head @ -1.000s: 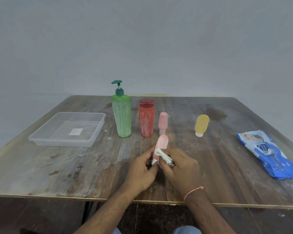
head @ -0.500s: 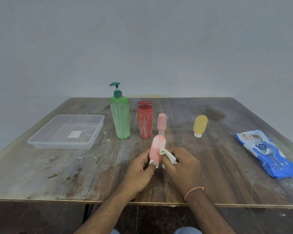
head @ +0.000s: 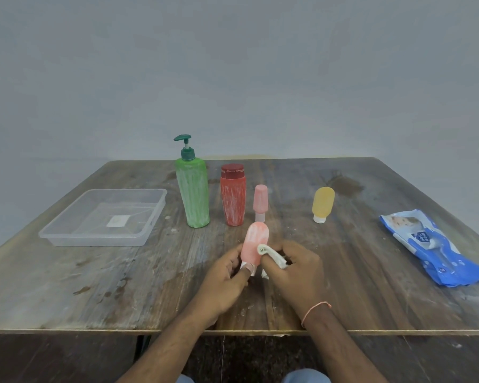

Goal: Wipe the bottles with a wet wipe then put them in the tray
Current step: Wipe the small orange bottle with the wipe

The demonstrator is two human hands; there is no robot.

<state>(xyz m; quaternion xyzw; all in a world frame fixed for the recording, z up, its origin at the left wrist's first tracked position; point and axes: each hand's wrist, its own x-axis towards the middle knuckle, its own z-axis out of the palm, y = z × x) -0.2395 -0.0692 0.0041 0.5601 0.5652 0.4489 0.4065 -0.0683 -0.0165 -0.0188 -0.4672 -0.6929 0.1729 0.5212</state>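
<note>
My left hand (head: pixel 227 277) pinches the white cap end of a small pink bottle (head: pixel 253 246), held cap-down above the table's front middle. My right hand (head: pixel 293 269) grips a crumpled white wet wipe (head: pixel 270 255) pressed against the bottle's right side. Behind them stand a green pump bottle (head: pixel 192 194), a red bottle (head: pixel 233 199), a slim pink bottle (head: pixel 260 201) and a yellow bottle (head: pixel 322 203), the green and red ones streaked with white. A clear plastic tray (head: pixel 67 236) sits at the left with no bottles in it.
A blue pack of wet wipes (head: pixel 437 250) lies at the right of the worn wooden table (head: pixel 94 286). A grey wall stands behind the table's far edge. The front edge runs just below my wrists.
The pink bottle has turned more upright between my hands, and the wipe has slid from its lower part up along its right side.
</note>
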